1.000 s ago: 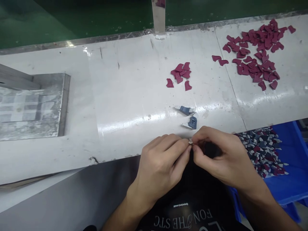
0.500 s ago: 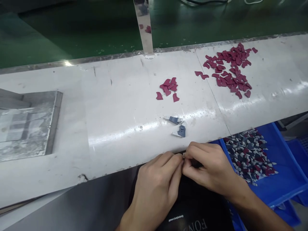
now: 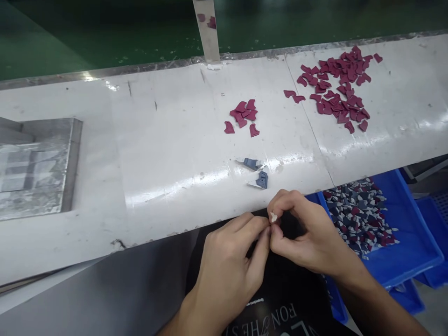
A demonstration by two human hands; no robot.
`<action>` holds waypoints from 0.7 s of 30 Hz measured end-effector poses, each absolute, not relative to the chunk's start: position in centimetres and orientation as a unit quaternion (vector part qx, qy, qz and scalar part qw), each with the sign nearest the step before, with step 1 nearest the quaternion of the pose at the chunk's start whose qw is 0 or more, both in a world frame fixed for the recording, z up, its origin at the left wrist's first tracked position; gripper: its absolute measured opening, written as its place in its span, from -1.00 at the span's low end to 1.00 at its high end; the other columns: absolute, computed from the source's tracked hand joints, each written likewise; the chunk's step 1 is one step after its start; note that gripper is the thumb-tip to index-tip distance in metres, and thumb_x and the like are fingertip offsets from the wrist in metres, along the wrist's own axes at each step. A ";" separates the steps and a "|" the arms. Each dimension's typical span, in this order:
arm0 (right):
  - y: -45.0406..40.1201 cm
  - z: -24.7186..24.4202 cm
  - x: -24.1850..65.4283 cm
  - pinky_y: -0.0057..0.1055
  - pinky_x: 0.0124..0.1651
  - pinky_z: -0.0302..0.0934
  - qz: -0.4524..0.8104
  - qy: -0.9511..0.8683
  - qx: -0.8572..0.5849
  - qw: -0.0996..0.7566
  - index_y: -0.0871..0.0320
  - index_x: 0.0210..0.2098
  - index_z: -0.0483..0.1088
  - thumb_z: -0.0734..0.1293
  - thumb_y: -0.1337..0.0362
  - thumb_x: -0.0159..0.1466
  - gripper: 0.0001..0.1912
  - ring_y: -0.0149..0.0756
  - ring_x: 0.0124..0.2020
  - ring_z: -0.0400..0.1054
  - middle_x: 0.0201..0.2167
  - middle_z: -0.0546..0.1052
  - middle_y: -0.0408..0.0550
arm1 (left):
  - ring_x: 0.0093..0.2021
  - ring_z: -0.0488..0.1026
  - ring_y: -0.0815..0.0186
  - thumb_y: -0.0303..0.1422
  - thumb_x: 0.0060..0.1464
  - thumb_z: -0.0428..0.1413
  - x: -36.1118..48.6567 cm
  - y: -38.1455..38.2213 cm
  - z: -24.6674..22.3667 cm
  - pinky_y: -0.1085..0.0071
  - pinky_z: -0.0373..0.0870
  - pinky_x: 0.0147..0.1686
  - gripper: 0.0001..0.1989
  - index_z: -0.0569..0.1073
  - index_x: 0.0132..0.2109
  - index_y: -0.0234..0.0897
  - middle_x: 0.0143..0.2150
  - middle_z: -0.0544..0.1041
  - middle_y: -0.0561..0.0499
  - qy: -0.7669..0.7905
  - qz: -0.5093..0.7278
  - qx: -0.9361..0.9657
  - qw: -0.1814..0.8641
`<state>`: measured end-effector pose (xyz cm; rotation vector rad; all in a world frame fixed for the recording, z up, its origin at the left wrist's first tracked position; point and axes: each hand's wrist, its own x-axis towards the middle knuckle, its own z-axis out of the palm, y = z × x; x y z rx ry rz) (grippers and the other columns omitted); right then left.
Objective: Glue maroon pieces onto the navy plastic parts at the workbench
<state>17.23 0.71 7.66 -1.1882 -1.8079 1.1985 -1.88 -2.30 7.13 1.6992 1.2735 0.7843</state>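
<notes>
My left hand (image 3: pixel 234 254) and my right hand (image 3: pixel 304 233) meet at the fingertips just below the table's front edge. Between the right thumb and forefinger shows a small whitish piece (image 3: pixel 274 217), its kind too small to tell. The left fingers are pinched against the same spot, and whatever they grip is hidden. Just beyond the hands, a blue-grey part with whitish ends (image 3: pixel 251 163) lies on the white table (image 3: pixel 168 158), close to a second blue-grey part (image 3: pixel 262 179) with a pale strip along it.
A small group of dark red pieces (image 3: pixel 242 112) lies mid-table, with a larger scatter (image 3: pixel 345 70) at the far right. A blue bin (image 3: pixel 416 242) of mixed grey, white and red parts stands below the edge. A metal tray (image 3: pixel 72 163) sits at left.
The whitish piece shows more clearly at the right fingertips, and the right forefinger has lifted and bent more. The whole view has shifted slightly; the parts on the table lie as before.
</notes>
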 end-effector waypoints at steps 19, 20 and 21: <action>-0.6 7.1 18.2 -0.43 -0.31 0.08 0.451 -0.725 -0.477 0.208 0.06 -0.29 0.14 0.28 0.61 0.20 -0.67 -0.41 -0.33 0.24 -0.31 0.33 -0.23 | -0.36 0.53 0.39 -0.47 0.45 0.05 -1.5 -3.0 5.2 0.48 0.34 -0.43 -0.79 0.52 -0.16 -0.13 -0.30 0.57 0.15 0.483 0.241 0.743 0.395; -0.8 7.1 18.3 -0.42 -0.31 0.07 0.452 -0.726 -0.479 0.197 0.06 -0.30 0.13 0.28 0.61 0.20 -0.67 -0.40 -0.33 0.23 -0.31 0.33 -0.23 | -0.36 0.54 0.39 -0.47 0.45 0.04 -1.4 -3.1 5.0 0.48 0.33 -0.44 -0.78 0.53 -0.15 -0.12 -0.30 0.57 0.14 0.482 0.238 0.743 0.400; -0.9 6.9 18.4 -0.42 -0.32 0.05 0.451 -0.728 -0.482 0.186 0.06 -0.31 0.12 0.28 0.62 0.19 -0.66 -0.40 -0.34 0.23 -0.31 0.32 -0.22 | -0.36 0.54 0.39 -0.46 0.45 0.03 -1.3 -3.2 4.7 0.48 0.31 -0.46 -0.77 0.54 -0.14 -0.12 -0.30 0.58 0.14 0.482 0.235 0.740 0.406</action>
